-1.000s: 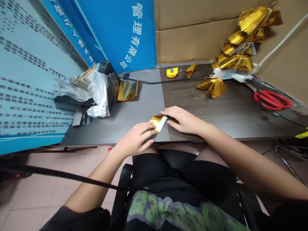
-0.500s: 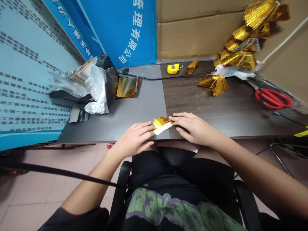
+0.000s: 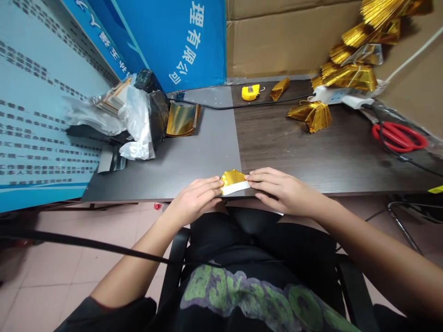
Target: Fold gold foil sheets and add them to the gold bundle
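A small folded piece of gold paper with a white underside lies at the near edge of the table. My left hand pinches its left end with closed fingertips. My right hand holds its right end, fingers pressed together along the fold. Both hands rest on the table edge, just above my lap.
A stack of gold sheets lies beside crumpled plastic bags at the back left. Folded gold pieces are piled at the back right by a power strip. Red scissors and a yellow tape measure lie farther back.
The gold piece has been folded tighter and drawn toward the table's near edge. Both hands came closer to my body, the right moving from flat on the paper to pinching its end.
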`<state>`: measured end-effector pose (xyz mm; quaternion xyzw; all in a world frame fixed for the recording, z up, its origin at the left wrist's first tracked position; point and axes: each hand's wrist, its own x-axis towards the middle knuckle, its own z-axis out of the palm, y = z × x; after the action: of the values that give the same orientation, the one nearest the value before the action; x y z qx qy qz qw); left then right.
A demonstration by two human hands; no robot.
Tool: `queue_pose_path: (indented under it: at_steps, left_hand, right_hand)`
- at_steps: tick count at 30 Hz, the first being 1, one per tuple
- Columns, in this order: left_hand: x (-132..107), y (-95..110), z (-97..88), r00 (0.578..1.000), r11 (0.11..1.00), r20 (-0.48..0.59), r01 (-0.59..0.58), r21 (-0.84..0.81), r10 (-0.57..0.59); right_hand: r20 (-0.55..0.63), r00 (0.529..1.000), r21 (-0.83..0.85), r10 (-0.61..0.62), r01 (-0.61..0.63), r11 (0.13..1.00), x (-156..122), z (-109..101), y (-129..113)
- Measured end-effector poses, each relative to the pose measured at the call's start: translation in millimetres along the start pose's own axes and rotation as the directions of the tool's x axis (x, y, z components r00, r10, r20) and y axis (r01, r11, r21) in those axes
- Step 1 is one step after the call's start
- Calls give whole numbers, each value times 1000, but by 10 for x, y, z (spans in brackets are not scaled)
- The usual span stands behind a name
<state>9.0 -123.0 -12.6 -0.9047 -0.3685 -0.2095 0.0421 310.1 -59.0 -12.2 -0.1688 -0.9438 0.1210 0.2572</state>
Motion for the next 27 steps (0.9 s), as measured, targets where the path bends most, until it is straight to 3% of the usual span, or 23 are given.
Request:
queue_pose_path:
  at_steps: [4,8,18,27]
  left_hand:
    - [-47,33,63,998,999,-63,1,-49,-4]
    - [-82,61,127,990,996,-141,-17,-90,4]
    - [-91,81,141,990,1000,-138,26,2,-26]
    - [-30,138,111,982,992,-151,108,-58,-115]
  right_hand:
    - [-43,998,-43,-55,53,998,-22,39,-60]
    - [-111,993,-33,-31,28,999,-45,110,-107]
    - [-201,979,10,30,-29,1000,-44,179,-170]
    - [-244,967,11,73,-72,997,-67,231,-204]
